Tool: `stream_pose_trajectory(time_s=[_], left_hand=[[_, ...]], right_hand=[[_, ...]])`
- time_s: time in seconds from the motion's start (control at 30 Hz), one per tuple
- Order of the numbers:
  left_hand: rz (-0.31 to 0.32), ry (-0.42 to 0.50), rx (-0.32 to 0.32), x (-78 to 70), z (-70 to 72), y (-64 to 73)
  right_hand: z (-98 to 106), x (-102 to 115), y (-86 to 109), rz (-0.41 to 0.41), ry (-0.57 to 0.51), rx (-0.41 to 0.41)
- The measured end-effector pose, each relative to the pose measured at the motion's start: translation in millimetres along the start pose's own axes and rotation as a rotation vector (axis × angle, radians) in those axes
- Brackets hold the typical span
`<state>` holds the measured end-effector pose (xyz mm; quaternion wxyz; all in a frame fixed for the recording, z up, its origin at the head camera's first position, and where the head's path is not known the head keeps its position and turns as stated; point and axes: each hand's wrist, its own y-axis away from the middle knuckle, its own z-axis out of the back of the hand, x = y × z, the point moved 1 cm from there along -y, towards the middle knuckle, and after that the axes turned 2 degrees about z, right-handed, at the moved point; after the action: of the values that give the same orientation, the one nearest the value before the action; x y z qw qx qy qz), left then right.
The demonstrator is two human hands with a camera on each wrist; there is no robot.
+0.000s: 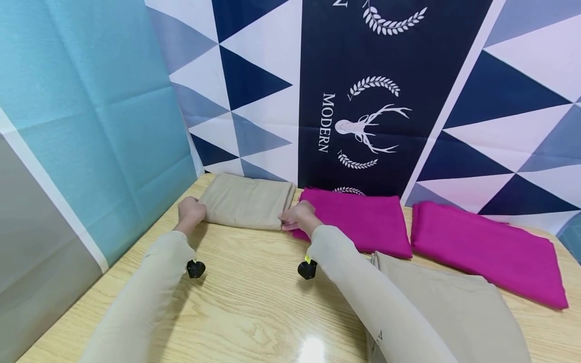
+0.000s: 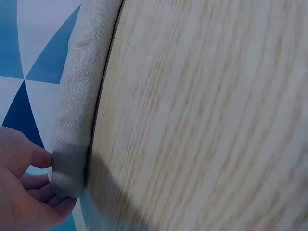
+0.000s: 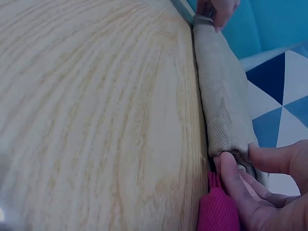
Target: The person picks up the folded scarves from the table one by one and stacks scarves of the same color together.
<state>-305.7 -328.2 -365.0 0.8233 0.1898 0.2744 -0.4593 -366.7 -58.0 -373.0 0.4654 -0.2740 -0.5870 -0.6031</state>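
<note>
A folded beige cloth [image 1: 247, 199] lies flat on the table against the patterned backdrop. My left hand [image 1: 190, 210] grips its near left corner; in the left wrist view the thumb of the left hand [image 2: 29, 183] is on the cloth's side and the other fingers curl at its end. At the opposite end, my right hand [image 1: 300, 216] pinches the near right corner. The right wrist view shows the right hand [image 3: 269, 192] with its thumb on top of the roll-like edge and its forefinger at the fold's opening. A folded magenta cloth [image 1: 358, 219] sits right beside that hand.
Farther right lies another folded magenta cloth [image 1: 485, 252]. A larger beige cloth [image 1: 454, 307] spreads in front of it, partly behind my right sleeve [image 1: 363, 282]. The wooden table [image 1: 245, 302] ends at the teal curtain [image 1: 113, 101] on the left and the printed backdrop [image 1: 263, 75] behind.
</note>
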Motion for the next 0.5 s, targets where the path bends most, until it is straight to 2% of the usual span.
stream_pose_trajectory(time_s=[0.07, 0.1, 0.3, 0.5], left_hand=[[-0.007, -0.007, -0.001, 1.5, 1.2, 0.8], [-0.011, -0.012, 0.000, 2.6, 1.8, 1.0], [-0.021, -0.024, 0.005, 9.6, 5.2, 3.0], [-0.037, -0.037, 0.017, 13.7, 6.5, 7.0]], right_hand=[[-1.3, 0.1, 4.9, 0.005, 0.009, 0.004], [-2.7, 2.5, 14.6, 0.004, 0.024, -0.010], [-5.1, 3.5, 36.1, 0.017, 0.018, 0.035], [-5.4, -0.9, 43.7, 0.022, 0.034, 0.034]])
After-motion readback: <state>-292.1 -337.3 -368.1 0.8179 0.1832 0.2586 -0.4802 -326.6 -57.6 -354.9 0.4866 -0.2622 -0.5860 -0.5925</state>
